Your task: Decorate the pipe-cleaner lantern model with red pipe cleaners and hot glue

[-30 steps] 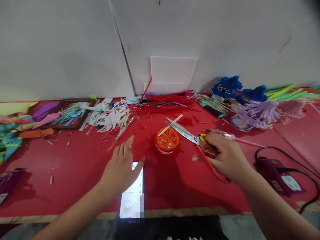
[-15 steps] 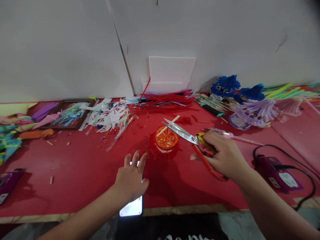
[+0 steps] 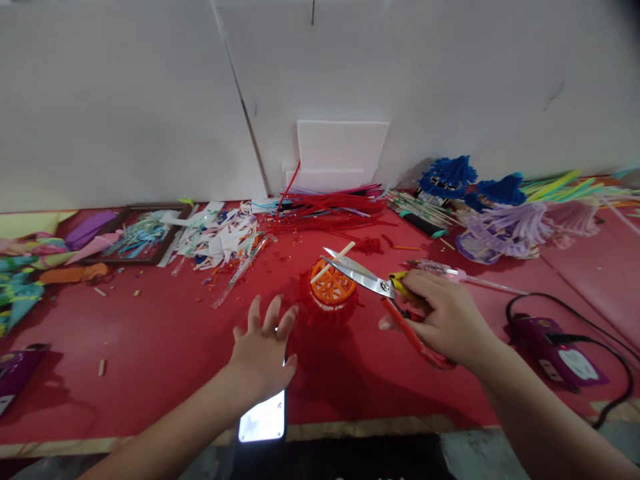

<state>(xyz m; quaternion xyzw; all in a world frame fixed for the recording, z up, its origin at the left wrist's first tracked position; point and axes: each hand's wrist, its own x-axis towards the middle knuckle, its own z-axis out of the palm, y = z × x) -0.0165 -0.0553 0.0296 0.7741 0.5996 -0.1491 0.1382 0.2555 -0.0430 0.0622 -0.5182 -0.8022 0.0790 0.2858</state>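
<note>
My right hand (image 3: 443,313) is wrapped round the red handles of a pair of scissors (image 3: 363,275); something yellow shows at the grip. The blades point left over a round orange and red pipe-cleaner piece (image 3: 334,288) with a spoked top. A thin wooden stick (image 3: 333,262) lies slantwise across that piece, close to the blades; whether they touch I cannot tell. My left hand (image 3: 263,350) is spread open, palm down, above a lit phone (image 3: 263,420), and covers its upper part.
Red pipe cleaners (image 3: 330,207) are heaped at the back. Paper scraps (image 3: 225,237) and a framed tray (image 3: 145,257) are at the left. A glue gun (image 3: 445,270), a corded purple power box (image 3: 557,353) and blue and lilac pipe-cleaner pieces (image 3: 520,223) stand at the right.
My left hand's fingers have spread a little wider. The scissors stay in my right hand over the orange piece. The whole view has shifted slightly.
</note>
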